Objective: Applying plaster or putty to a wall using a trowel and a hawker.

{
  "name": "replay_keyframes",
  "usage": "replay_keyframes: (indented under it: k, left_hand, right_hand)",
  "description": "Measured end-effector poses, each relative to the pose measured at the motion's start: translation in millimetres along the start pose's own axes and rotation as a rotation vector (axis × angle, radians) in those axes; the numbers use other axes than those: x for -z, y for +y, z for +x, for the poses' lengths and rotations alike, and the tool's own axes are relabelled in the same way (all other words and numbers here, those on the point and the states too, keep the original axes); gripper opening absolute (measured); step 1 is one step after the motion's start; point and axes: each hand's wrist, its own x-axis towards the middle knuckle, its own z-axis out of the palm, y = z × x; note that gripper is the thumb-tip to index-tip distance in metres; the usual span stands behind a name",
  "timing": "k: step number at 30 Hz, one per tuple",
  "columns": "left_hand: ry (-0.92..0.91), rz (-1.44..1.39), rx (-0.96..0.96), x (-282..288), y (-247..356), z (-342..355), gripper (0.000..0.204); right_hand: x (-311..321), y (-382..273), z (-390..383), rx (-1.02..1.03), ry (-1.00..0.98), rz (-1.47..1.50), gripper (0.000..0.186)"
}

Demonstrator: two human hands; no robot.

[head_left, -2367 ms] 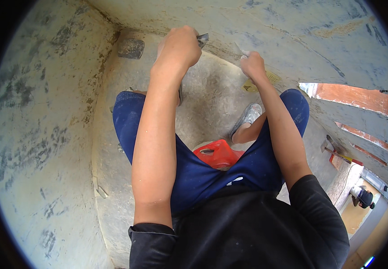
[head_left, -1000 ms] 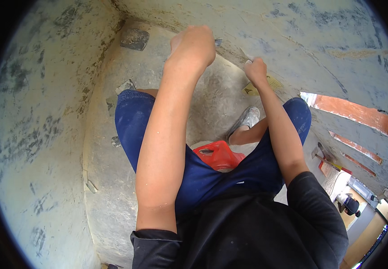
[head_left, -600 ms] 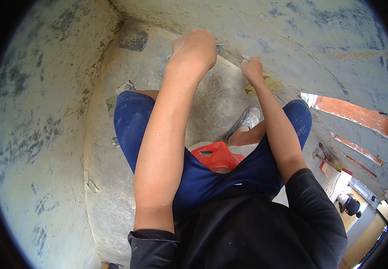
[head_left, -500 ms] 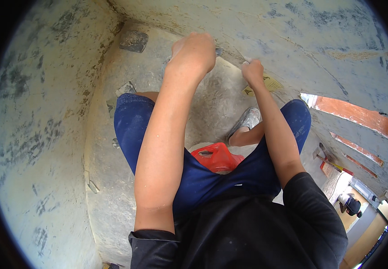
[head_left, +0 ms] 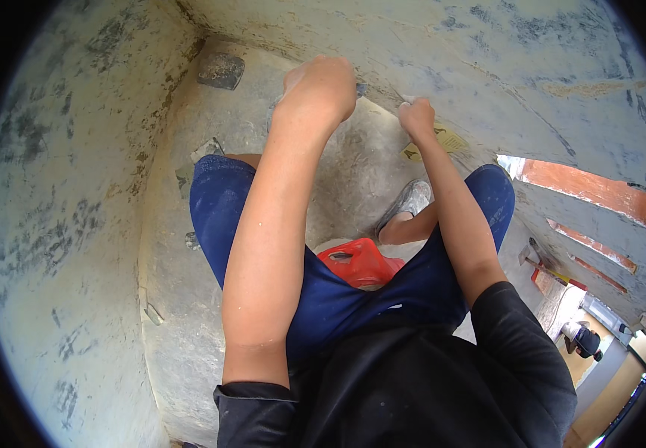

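My left hand (head_left: 319,88) is a closed fist, knuckles up, held out over the floor near the base of the far wall. The edge of a flat grey piece (head_left: 361,89) shows just past its right side, and more grey shows at its left. The fist hides the rest. My right hand (head_left: 417,118) is also closed, farther right and close to the same wall. A small whitish tip (head_left: 407,98) shows at its fingers, but what it belongs to is hidden. Beneath that wrist lies a yellow printed sheet (head_left: 448,140).
A red plastic bag (head_left: 364,261) sits between my legs, near my shoe (head_left: 412,201). One dark flat piece (head_left: 221,71) lies in the far left corner. Scuffed walls (head_left: 61,201) enclose the floor. At right are slotted openings (head_left: 588,193) and a tool with a red-yellow handle (head_left: 562,276).
Both hands appear very slightly farther left, along with a small shift of the whole view. Both stay closed, and the things around them lie as before.
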Motion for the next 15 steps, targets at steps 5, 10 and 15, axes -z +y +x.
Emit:
replay_keyframes:
  k: [5, 10, 15]
  left_hand:
    - [0.023, -0.001, -0.011, -1, -3, 1, 0.033]
    - [0.009, -0.007, -0.003, -1, -1, 1, 0.033]
    - [-0.008, -0.021, 0.005, 1, 3, 2, 0.032]
  right_hand:
    - [0, -1, 0, -0.006, -0.008, 0.012, 0.036]
    - [0, -1, -1, -0.069, -0.039, 0.006, 0.036]
    - [2, -7, -2, -0.078, -0.042, 0.045, 0.036]
